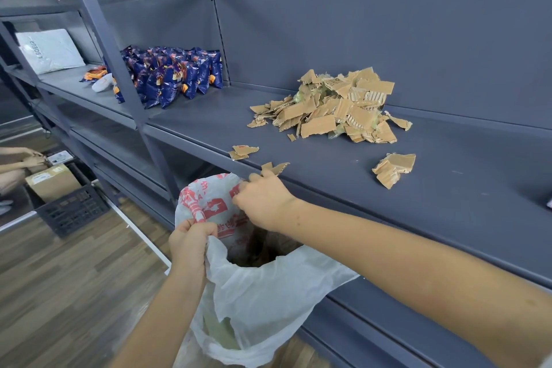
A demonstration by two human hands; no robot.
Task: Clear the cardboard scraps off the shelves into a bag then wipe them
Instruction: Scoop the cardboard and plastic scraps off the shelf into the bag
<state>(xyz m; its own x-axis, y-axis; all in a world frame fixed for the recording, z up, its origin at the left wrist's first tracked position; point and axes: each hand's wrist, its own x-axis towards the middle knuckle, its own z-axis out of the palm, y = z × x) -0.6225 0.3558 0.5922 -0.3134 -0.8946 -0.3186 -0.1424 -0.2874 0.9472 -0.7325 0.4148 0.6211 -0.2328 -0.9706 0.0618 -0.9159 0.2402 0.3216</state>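
my left grip (191,239): fist closed on bag (268,293) rim
my right grip (263,200): pinching bag's far rim
scraps (328,107): on shelf (448,188), above bag

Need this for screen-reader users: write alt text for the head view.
The left hand and right hand hold a white plastic bag open below a grey shelf where torn cardboard scraps lie heaped. Blue snack packets stand further left.
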